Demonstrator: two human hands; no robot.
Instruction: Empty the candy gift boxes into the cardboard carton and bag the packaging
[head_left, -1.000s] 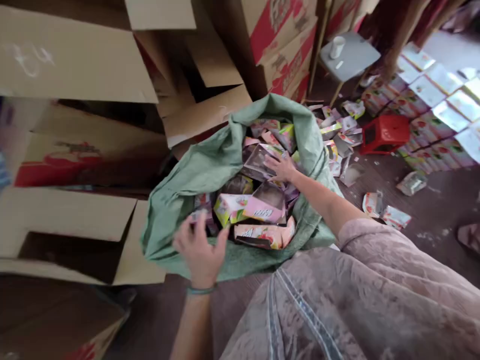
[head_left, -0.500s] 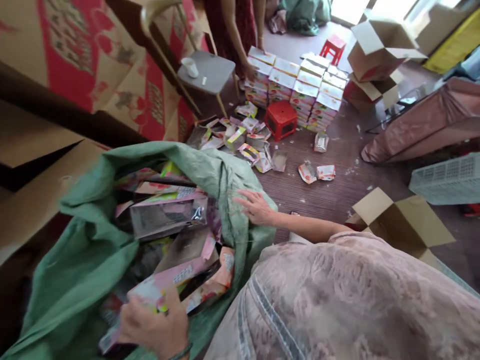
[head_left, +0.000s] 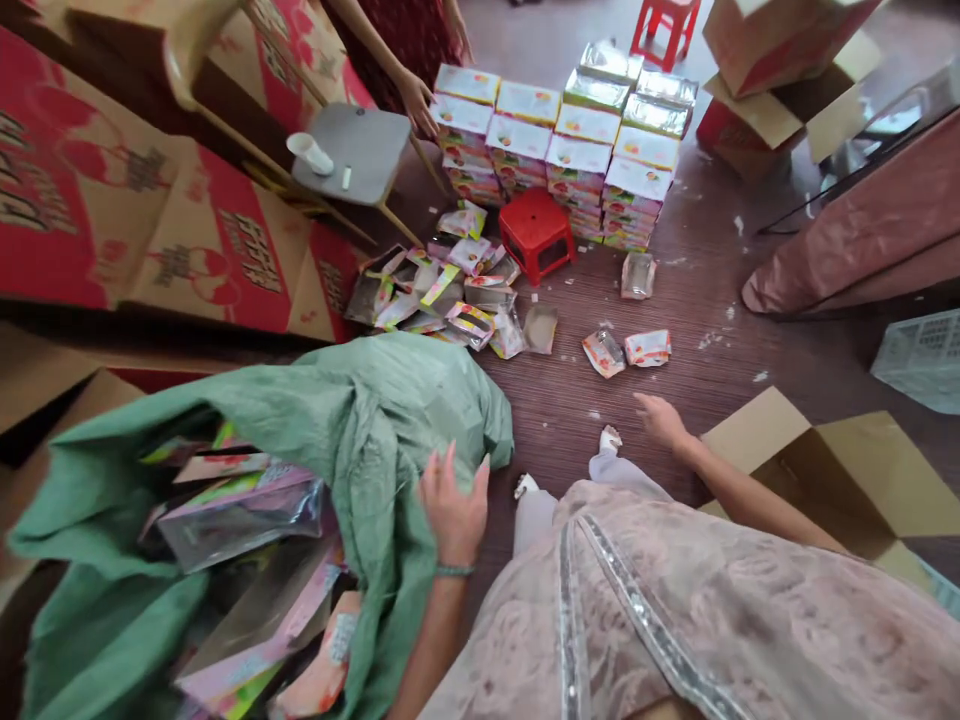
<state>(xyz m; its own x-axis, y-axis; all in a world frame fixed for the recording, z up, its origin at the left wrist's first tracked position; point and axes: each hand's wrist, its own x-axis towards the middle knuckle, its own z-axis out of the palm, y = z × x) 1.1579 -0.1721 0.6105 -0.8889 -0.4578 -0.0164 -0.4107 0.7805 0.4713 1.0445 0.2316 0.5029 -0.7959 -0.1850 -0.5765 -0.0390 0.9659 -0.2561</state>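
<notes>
- Two bare hands are in view; the left hand (head_left: pixel 454 510) has its fingers spread, holding nothing, at the right side of the green sack (head_left: pixel 405 400) (whether it touches, I cannot tell).
- The right hand (head_left: pixel 666 425) is over the floor (head_left: pixel 555 400), fingers loosely stretched, nothing seen in it.
- Crumpled boxes (head_left: pixel 244 520) lie in the sack's mouth.
- Beyond the sack, a pile of torn packaging (head_left: pixel 446 290) sits near a red stool (head_left: pixel 534 225).

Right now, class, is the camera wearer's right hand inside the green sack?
No: the right hand is out over the floor, apart from the green sack.
</notes>
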